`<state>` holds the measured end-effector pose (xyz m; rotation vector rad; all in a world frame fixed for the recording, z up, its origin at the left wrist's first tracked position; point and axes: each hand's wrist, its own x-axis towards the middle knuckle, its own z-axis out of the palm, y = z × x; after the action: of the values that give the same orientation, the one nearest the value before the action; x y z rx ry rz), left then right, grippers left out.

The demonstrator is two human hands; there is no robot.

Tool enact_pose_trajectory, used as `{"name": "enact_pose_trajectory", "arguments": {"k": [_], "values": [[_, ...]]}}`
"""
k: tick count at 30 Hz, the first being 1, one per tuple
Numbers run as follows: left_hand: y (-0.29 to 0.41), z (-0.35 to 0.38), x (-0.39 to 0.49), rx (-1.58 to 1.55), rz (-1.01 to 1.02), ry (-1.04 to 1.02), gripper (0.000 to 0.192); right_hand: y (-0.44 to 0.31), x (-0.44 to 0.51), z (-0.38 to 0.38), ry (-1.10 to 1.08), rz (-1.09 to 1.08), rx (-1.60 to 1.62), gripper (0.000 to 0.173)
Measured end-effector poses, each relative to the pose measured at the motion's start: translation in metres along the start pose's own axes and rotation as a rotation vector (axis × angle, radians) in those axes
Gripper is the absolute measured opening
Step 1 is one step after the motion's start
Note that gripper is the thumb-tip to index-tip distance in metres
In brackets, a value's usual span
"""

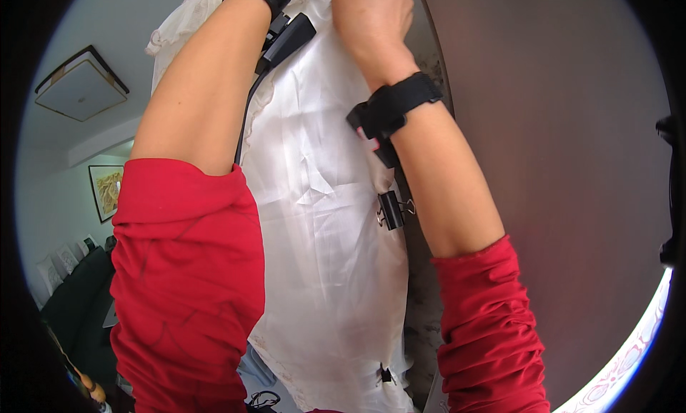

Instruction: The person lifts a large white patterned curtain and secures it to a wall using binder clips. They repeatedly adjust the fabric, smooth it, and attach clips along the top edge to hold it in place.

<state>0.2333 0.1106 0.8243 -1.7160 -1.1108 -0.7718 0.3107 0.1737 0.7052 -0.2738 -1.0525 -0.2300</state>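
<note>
A sheer white fabric (321, 236) with lace or ruffled trim hangs down the middle of the view. My right hand (373, 24) is curled at the fabric's upper edge, its fingertips cut off by the frame; fabric seems pinched there. My left hand is out of view above the top edge; only its forearm and black wrist strap show. A large black binder clip (392, 210) grips the fabric's right edge, and a smaller binder clip (386, 375) sits lower on that edge. Each wrist carries a black strap with a small device.
A smooth brown panel (541, 145) fills the right side, beside a strip of mottled surface. At left are a ceiling lamp (82, 89), a framed picture (105, 192) and a dark green sofa (80, 290) with cushions. Blue plastic (258, 366) shows below the fabric.
</note>
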Motion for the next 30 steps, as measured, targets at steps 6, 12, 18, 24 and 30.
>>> {"name": "enact_pose_trajectory", "arguments": {"k": [6, 12, 18, 24, 30], "values": [[-0.007, 0.003, 0.001, -0.200, 0.036, -0.011, 0.031, -0.012, 0.001, 0.010, -0.113, 0.244, 0.080, 0.033], [0.000, 0.000, 0.004, -0.202, -0.032, -0.009, 0.033, 0.005, 0.015, 0.038, 0.022, 0.252, 0.167, 0.020], [0.004, -0.023, -0.010, -0.251, 0.095, 0.092, 0.031, 0.030, 0.042, 0.055, -0.301, 0.775, 0.903, 0.017], [0.020, -0.045, -0.037, 0.073, 0.005, -0.236, 0.036, 0.053, 0.042, 0.053, -0.438, 0.847, 1.237, 0.020], [0.040, -0.024, -0.037, 0.527, 0.083, -0.316, 0.042, 0.066, 0.054, 0.054, -0.504, 0.918, 1.180, 0.021]]}}
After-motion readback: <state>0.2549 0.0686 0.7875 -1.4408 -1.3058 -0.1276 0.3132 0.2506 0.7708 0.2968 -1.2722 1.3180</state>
